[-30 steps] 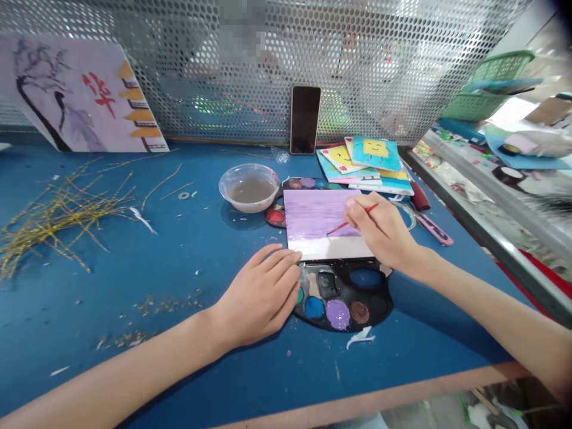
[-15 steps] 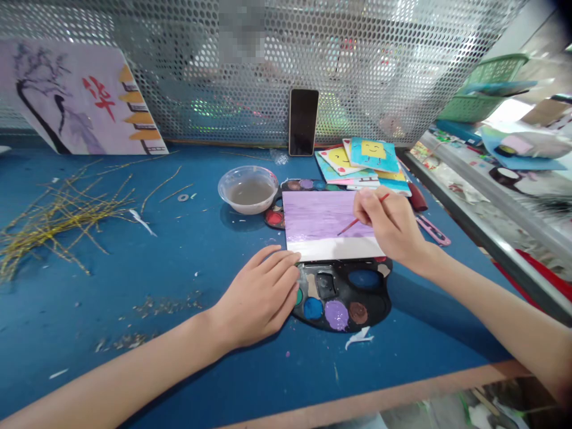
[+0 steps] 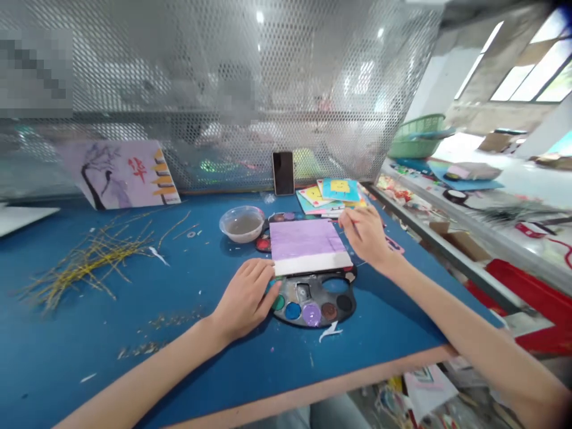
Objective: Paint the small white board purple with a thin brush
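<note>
A small painting panel (image 3: 304,241), purple with a white strip along its lower edge, lies across two black paint palettes (image 3: 286,285). My left hand (image 3: 245,298) rests palm down with fingers stretched, its fingertips touching the panel's lower left corner. Above the panel's right edge, my right hand (image 3: 369,238) pinches a thin paintbrush (image 3: 333,221); its tip points left near the upper right corner, and most of its handle is hidden by the fingers. Purple paint (image 3: 311,314) fills one well of the nearer palette, beside blue and brown.
A plastic bowl of grey water (image 3: 242,225) stands left of the panel. Behind are a phone (image 3: 283,173) and small painted cards (image 3: 339,189). Yellow twigs (image 3: 96,259) and a larger painting (image 3: 120,176) are at left. A perforated metal screen (image 3: 201,77) borders the table's back.
My right hand has lifted the paintbrush from the panel's lower middle toward its upper right corner. My left hand stays at the lower left corner. The camera view has tilted up and turned right.
</note>
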Demonstrator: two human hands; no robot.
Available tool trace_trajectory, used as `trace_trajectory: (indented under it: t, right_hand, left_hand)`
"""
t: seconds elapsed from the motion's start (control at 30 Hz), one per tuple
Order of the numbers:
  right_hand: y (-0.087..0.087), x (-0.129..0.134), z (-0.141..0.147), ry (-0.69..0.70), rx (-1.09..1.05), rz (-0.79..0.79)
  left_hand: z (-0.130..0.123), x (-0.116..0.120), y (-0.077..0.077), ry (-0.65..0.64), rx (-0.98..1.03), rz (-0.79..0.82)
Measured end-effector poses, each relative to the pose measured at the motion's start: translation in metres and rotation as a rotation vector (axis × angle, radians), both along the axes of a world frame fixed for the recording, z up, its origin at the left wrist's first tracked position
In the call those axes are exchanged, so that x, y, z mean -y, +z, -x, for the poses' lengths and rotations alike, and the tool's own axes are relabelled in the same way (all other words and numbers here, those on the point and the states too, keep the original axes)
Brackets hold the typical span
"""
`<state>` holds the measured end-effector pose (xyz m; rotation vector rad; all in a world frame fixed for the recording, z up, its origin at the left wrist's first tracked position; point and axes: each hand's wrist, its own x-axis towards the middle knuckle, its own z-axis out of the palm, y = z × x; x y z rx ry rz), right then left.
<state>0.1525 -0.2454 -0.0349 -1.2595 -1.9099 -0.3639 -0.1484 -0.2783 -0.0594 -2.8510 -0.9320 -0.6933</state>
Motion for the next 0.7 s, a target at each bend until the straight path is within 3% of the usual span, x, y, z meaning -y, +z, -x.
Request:
trace_trajectory:
  t: [0.17,0.27,0.47,0.7]
  right_hand:
    - [-0.015,0.001,-0.006,-0.001,0.155,-0.110]
    - [-0.018,-0.003,-0.001,0.031,0.205,-0.185]
    - [-0.020,0.003,0.011,0.032,0.167,-0.225]
    - [-0.024,0.017,0.015,0.012,0.072,-0.176]
  left_hand:
    - [0.002,0.001,0.005,0.044,-0.009,-0.100]
    - [-0.001,-0.009,0.012,0.212,0.062,-0.141]
    - [-0.017,-0.035,0.024,0.421,0.106,-0.219]
    - [-0.028,-0.039,0.020,0.575,0.124,-0.225]
